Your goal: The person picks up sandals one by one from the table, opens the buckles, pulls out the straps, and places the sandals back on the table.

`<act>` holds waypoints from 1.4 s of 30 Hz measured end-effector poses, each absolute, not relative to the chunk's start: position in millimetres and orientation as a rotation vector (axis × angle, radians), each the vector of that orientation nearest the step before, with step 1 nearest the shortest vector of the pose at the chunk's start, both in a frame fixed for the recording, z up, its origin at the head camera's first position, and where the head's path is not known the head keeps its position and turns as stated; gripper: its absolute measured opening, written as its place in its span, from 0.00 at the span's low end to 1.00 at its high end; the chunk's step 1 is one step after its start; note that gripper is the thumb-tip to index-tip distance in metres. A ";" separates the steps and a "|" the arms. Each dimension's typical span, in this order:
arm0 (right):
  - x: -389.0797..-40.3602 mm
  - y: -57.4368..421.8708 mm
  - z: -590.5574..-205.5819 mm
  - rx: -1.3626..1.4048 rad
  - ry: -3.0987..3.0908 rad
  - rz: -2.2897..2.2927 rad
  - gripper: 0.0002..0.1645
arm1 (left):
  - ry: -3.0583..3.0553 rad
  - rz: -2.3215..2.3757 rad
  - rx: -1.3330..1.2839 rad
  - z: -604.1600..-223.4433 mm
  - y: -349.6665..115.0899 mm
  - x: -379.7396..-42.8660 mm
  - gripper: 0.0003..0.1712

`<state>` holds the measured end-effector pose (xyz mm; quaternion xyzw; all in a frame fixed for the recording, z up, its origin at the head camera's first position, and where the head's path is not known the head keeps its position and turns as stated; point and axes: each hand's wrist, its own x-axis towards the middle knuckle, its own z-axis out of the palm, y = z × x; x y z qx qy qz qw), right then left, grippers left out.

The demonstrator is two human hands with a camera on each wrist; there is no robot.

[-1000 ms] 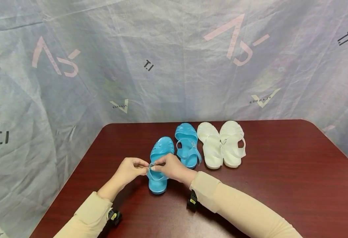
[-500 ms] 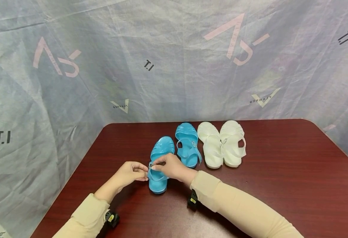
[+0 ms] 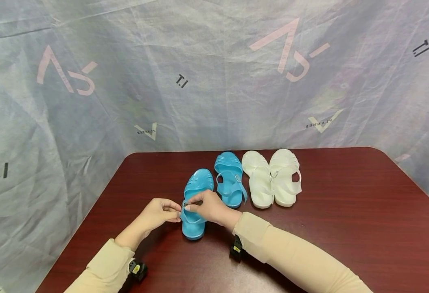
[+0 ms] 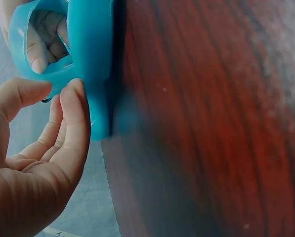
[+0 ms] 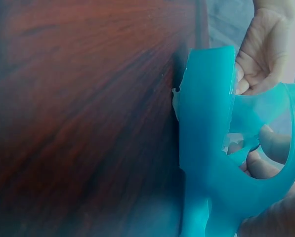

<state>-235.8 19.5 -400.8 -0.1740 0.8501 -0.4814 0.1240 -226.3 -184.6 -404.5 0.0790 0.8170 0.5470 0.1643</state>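
A blue jelly sandal [image 3: 199, 179] stands on the table with its toe pointing away from me. My right hand [image 3: 211, 207] reaches over it from the right, thumb and forefinger pinching the ankle strap at the small metal buckle [image 3: 184, 204]. On the left side, my left hand [image 3: 158, 214] pinches the strap just below the buckle. In the left wrist view, the thumb and forefinger of the left hand [image 4: 58, 138] meet at the strap's edge. Fingers of the right hand [image 5: 268, 148] show through the strap opening in the right wrist view; the strap's end is hard to make out.
A second blue sandal [image 3: 229, 162] stands right behind, its strap hanging out at the side. Beside it, two white sandals [image 3: 261, 191] stand close together. The dark red table [image 3: 346, 228] ends at a grey fabric backdrop [image 3: 207, 81].
My left fingers have shifted slightly down and left, from the buckle to the strap below it. The right hand keeps its grip at the buckle; the sandals stay in place.
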 end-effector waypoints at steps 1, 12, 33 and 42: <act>-235.8 19.6 -400.6 -0.510 2.478 -1.404 0.14 | 2.330 1.560 0.225 -403.8 -184.1 -226.2 0.14; -238.0 20.6 -400.7 -0.506 2.437 -1.411 0.14 | 2.390 1.541 0.163 -400.7 -176.9 -224.4 0.12; -233.8 14.3 -400.9 -0.531 2.528 -1.339 0.15 | 2.576 1.478 0.030 -386.3 -169.8 -222.0 0.13; -235.2 15.3 -399.2 -0.555 2.529 -1.312 0.14 | 3.011 1.123 0.209 -381.0 -155.6 -217.5 0.05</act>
